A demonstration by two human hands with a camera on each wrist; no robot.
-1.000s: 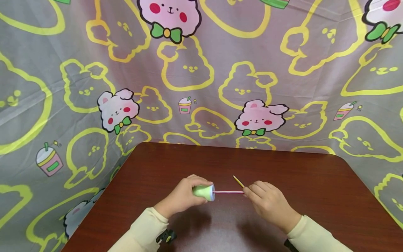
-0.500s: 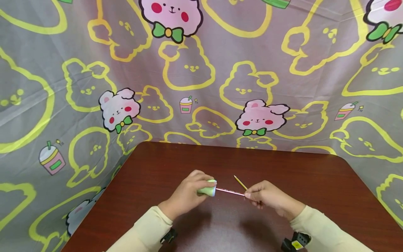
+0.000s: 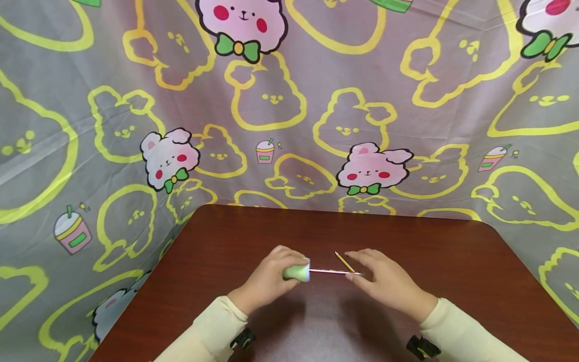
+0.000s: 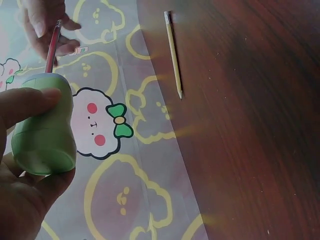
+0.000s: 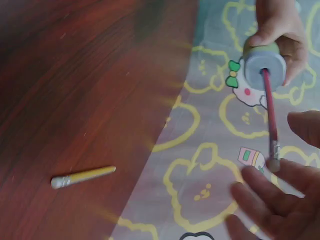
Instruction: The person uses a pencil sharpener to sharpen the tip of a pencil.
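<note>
My left hand (image 3: 267, 279) grips a small green pencil sharpener (image 3: 296, 273) above the table, its pale blue end facing right. A red pencil (image 3: 327, 271) sticks out of the hole in that end, as the right wrist view shows, eraser end outward. Around the eraser end, my right hand (image 3: 391, 281) has its thumb and fingers spread apart. One fingertip is right at the eraser in the right wrist view, while the thumb stands away from it. The pencil's point is hidden inside the sharpener.
A short yellow pencil (image 4: 173, 55) with an eraser lies on the dark brown table (image 3: 253, 231), beyond the hands. Behind and to the left of the table hangs a grey cloth (image 3: 307, 115) with cartoon animals. Each wrist wears a small black device.
The fingers of my right hand, which pinched the red pencil's outer end half a second ago, have spread apart, and that hand has turned. My left hand still holds the sharpener, slightly higher than at first.
</note>
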